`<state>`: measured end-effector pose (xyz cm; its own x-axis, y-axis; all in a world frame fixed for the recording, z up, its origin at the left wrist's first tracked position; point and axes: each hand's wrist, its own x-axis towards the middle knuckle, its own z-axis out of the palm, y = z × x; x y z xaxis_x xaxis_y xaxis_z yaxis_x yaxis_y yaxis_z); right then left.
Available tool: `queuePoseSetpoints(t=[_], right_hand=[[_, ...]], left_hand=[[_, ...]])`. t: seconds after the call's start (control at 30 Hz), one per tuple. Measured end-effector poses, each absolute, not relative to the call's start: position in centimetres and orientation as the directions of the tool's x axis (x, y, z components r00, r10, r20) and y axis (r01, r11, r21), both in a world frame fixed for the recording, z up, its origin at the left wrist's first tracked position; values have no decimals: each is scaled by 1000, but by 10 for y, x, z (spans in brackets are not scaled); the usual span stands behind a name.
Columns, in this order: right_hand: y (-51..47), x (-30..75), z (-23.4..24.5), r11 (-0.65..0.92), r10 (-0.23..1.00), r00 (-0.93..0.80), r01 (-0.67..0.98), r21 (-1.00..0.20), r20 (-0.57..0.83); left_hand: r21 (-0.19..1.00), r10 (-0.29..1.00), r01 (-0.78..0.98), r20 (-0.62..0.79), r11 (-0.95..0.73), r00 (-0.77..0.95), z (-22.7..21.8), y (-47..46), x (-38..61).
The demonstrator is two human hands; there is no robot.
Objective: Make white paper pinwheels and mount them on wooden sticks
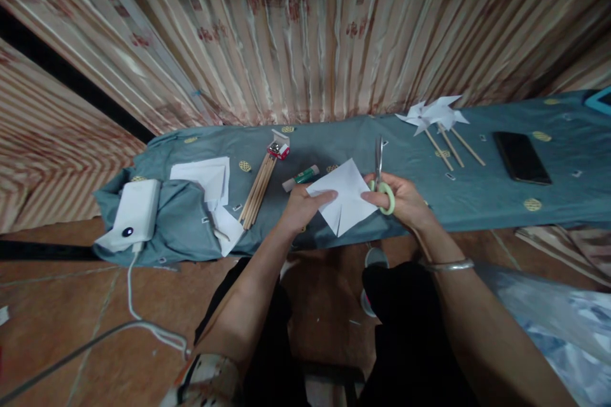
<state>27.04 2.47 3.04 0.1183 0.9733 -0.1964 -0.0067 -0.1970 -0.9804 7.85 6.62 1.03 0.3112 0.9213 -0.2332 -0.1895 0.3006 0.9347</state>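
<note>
A white square of paper (351, 194) with a slit running in from its near corner is held out over the cloth. My left hand (305, 206) pinches its left side, thumb on top. At its right corner, my right hand (401, 200) grips the paper between thumb and fingers. That same hand also keeps hold of a pair of scissors (386, 197) with pale green handles, blades pointing away from me. Just beyond my left hand lies a green and white glue stick (300, 178). Several wooden sticks (258, 194) rest to its left, beside a small open red box (279, 146) of metal pieces.
White paper pinwheels (432, 116) on sticks lie at the back right, with a black phone (521, 158) beside them. White paper sheets (200, 172) and a white power bank (136, 210) with a cable are at the left. A patterned curtain (305, 32) hangs behind the cloth-covered surface (477, 203).
</note>
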Motion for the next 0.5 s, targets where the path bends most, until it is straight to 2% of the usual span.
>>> queuePoseSetpoints(t=[0.23, 0.5], right_hand=[[20, 274, 30, -142, 980, 149, 61, -988, -132], [19, 273, 27, -145, 983, 125, 49, -988, -138]], left_hand=[[957, 911, -62, -249, 284, 329, 8, 68, 76], [925, 901, -127, -307, 358, 306, 11, 66, 81]])
